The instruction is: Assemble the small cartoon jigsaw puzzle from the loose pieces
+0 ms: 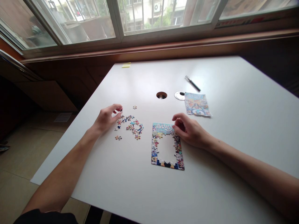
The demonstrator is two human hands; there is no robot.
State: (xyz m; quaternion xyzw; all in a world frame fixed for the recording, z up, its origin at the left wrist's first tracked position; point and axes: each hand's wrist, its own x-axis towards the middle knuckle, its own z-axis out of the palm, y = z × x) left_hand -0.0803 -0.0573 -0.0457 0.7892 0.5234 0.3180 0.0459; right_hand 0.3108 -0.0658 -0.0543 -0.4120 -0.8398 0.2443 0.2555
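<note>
My left hand is at the left edge of a loose heap of jigsaw pieces. Its thumb and fingers curl around a small dark puzzle piece, partly hidden by the fingertips. A rectangular jigsaw puzzle lies flat in front of me, its colourful border put together around a bare pale middle. Along its top edge, several pieces are fitted at the left. Beside the puzzle's upper right corner rests my right hand, fingers loosely bent, thumb and forefinger apart, with nothing seen between them.
A crumpled picture bag lies beyond my right hand, partly over a round metal cover. Behind are a pen and a cable hole. One loose piece sits apart. A yellow note marks the white table's far edge.
</note>
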